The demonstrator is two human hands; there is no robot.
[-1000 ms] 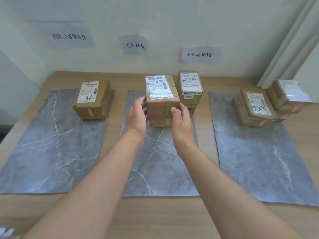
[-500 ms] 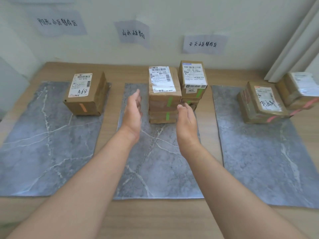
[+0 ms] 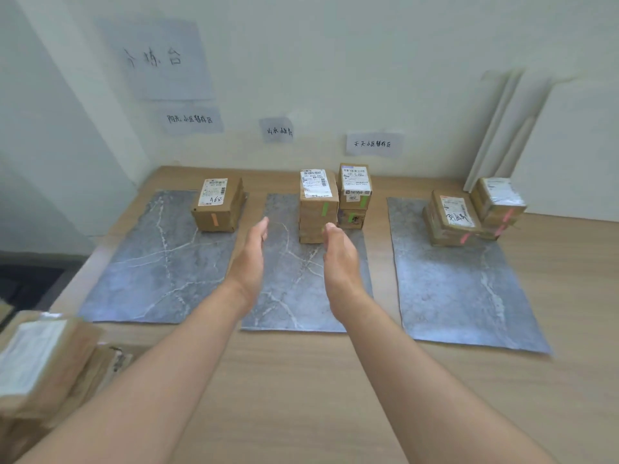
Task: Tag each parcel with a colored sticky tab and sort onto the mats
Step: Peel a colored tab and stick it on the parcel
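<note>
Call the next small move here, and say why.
Probably swing the left hand toward the pile of parcels at the table's near-left corner and take the top one. It and the right hand are open and empty above the middle mat. The green-tabbed stack stands there untouched, and no tab shows on the blurred pile.

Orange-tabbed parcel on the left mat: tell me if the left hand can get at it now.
Probably yes. The left hand is open and empty, the orange-tabbed parcel stands alone on the left mat, and nothing stands between them.
</note>
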